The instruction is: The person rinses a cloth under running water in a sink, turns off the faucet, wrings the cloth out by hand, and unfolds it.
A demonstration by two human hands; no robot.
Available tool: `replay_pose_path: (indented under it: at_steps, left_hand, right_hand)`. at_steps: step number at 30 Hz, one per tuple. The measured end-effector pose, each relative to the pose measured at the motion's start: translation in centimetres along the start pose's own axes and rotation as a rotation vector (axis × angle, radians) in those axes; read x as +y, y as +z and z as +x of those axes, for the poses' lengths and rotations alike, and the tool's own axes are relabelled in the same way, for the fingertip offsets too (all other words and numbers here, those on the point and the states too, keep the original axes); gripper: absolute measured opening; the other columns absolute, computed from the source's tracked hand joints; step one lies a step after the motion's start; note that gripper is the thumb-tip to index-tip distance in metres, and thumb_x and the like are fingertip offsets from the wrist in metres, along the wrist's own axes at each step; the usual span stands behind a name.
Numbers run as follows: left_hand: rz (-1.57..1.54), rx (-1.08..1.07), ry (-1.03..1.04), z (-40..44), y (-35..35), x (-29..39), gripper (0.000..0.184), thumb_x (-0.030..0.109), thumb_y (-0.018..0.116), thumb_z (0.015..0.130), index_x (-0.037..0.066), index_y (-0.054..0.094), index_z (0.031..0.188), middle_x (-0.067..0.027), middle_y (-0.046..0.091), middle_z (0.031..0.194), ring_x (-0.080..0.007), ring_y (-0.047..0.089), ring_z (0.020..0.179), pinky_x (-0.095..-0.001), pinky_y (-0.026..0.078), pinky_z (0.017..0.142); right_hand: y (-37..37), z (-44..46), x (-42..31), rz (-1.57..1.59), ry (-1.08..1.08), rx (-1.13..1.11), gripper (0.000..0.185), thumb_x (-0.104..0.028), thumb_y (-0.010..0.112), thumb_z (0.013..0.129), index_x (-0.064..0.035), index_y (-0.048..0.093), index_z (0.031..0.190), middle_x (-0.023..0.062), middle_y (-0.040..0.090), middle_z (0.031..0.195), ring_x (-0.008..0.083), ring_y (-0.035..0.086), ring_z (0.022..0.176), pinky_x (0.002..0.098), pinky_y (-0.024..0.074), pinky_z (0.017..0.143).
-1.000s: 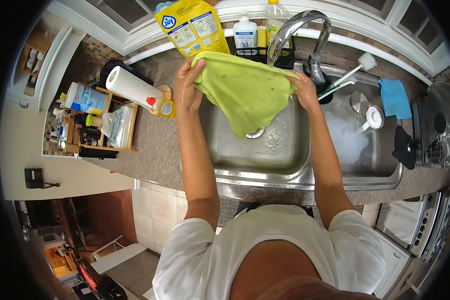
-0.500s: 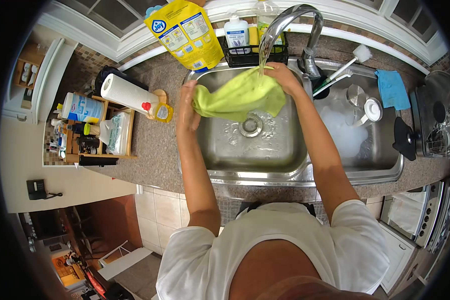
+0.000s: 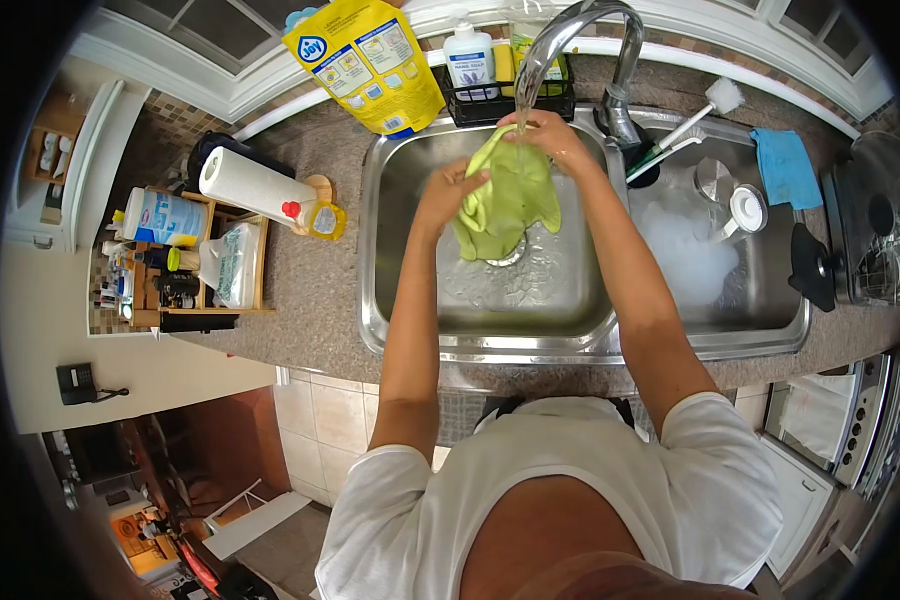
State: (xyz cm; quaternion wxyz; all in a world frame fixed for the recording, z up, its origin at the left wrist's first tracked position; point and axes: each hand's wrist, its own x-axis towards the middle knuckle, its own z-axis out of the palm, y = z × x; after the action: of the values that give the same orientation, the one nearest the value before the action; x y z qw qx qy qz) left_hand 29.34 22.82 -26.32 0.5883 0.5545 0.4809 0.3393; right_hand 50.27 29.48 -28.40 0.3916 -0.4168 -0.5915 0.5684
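Green cloth (image 3: 515, 195) partly hides the drain (image 3: 515, 256) beneath it.

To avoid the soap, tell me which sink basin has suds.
The right basin, by the blue cloth: white suds lie in it; the left basin, under the green cloth, shows none.

"Where does the camera look from?"
"Head-worn, close above the shirt (image 3: 570, 450) at 5 o'clock, facing forward and steeply down at the sink (image 3: 490, 308)."
"How wide?"
"Very: round black edges, window (image 3: 210, 30) toward 11, stove (image 3: 860, 430) near 4. The desk (image 3: 310, 290) is nearer than the phone (image 3: 78, 383) between 8 and 9."
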Motion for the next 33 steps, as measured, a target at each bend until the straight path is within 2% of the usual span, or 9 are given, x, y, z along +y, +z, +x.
replay_pose_path:
  at_steps: [2,10,16,19,22,25,28,31,33]
  left_hand:
    - [-0.055,0.044,0.100,0.1,0.8,1.9,0.024,0.016,0.063,0.086,-0.001,0.064,0.102,-0.0035,0.066,0.090,-0.0068,0.059,0.073,-0.0206,0.046,0.066]
    - [-0.091,0.064,0.099,1.1,3.7,5.2,0.025,0.018,0.063,0.085,0.002,0.063,0.104,-0.0012,0.066,0.090,-0.0063,0.060,0.076,-0.0208,0.046,0.070]
    - [-0.276,0.083,0.152,0.5,3.7,6.5,0.029,0.016,0.063,0.086,0.001,0.061,0.110,-0.0027,0.066,0.094,-0.0082,0.061,0.080,-0.0222,0.047,0.073]
    - [-0.335,0.106,0.163,0.0,4.2,7.2,0.030,0.016,0.061,0.087,0.000,0.060,0.112,-0.0041,0.065,0.098,-0.0090,0.060,0.085,-0.0228,0.047,0.076]
    - [-0.381,0.146,0.189,-0.6,4.2,7.8,0.030,0.015,0.061,0.087,0.000,0.059,0.113,-0.0049,0.064,0.099,-0.0098,0.060,0.087,-0.0234,0.047,0.077]
    - [-0.418,0.166,0.220,-1.5,3.6,8.7,0.030,0.015,0.060,0.088,-0.001,0.058,0.112,-0.0057,0.064,0.100,-0.0110,0.060,0.088,-0.0240,0.047,0.078]
    - [-0.455,0.178,0.238,-2.2,3.3,9.4,0.030,0.015,0.059,0.088,-0.002,0.056,0.113,-0.0065,0.063,0.100,-0.0122,0.061,0.088,-0.0247,0.047,0.079]
    - [-0.452,0.166,0.218,-2.5,3.4,9.6,0.030,0.015,0.059,0.088,-0.001,0.056,0.113,-0.0066,0.063,0.100,-0.0122,0.060,0.088,-0.0250,0.047,0.080]
    - [-0.440,0.172,0.210,-2.5,4.1,9.8,0.030,0.015,0.058,0.089,-0.001,0.056,0.113,-0.0065,0.062,0.101,-0.0120,0.060,0.090,-0.0251,0.047,0.081]
  right_hand:
    - [-0.2,-0.6,2.0,0.012,-0.133,0.080,0.038,-0.023,0.071,0.076,-0.0045,0.064,0.108,0.0064,0.064,0.103,0.0135,0.058,0.094,0.0258,0.0428,0.085]
    - [3.4,-2.6,12.7,0.259,0.047,0.538,0.064,-0.037,0.067,0.081,-0.0012,0.047,0.130,0.0201,0.048,0.130,0.0256,0.046,0.121,0.0325,0.0356,0.099]
    - [5.4,-6.2,10.4,0.436,0.554,0.758,0.067,-0.041,0.066,0.080,-0.0022,0.045,0.131,0.0202,0.044,0.132,0.0259,0.040,0.125,0.0341,0.0398,0.096]
    - [6.2,-5.6,14.8,0.757,0.300,0.618,0.057,-0.030,0.067,0.081,-0.0050,0.049,0.129,0.0182,0.051,0.124,0.0244,0.049,0.116,0.0343,0.0437,0.092]
    - [5.6,-6.1,16.7,0.434,0.067,0.372,0.050,-0.016,0.067,0.080,-0.0030,0.051,0.125,0.0154,0.058,0.115,0.0222,0.056,0.104,0.0329,0.0454,0.089]
    - [4.8,-6.0,19.6,0.084,0.190,0.491,0.046,-0.005,0.066,0.078,-0.0051,0.053,0.122,0.0122,0.062,0.109,0.0208,0.060,0.095,0.0317,0.0463,0.086]
    - [4.2,-6.5,22.4,-0.103,0.282,0.674,0.050,-0.022,0.065,0.083,-0.0142,0.049,0.129,0.0136,0.053,0.125,0.0253,0.051,0.114,0.0401,0.0434,0.091]
    - [5.2,-6.9,21.0,0.396,0.431,0.579,0.060,-0.041,0.062,0.084,-0.0197,0.041,0.135,0.0137,0.039,0.139,0.0303,0.036,0.128,0.0575,0.0370,0.093]
    - [6.4,-7.3,16.2,0.591,0.600,0.606,0.064,-0.047,0.058,0.085,-0.0161,0.038,0.137,0.0149,0.041,0.137,0.0293,0.042,0.123,0.0548,0.0350,0.096]
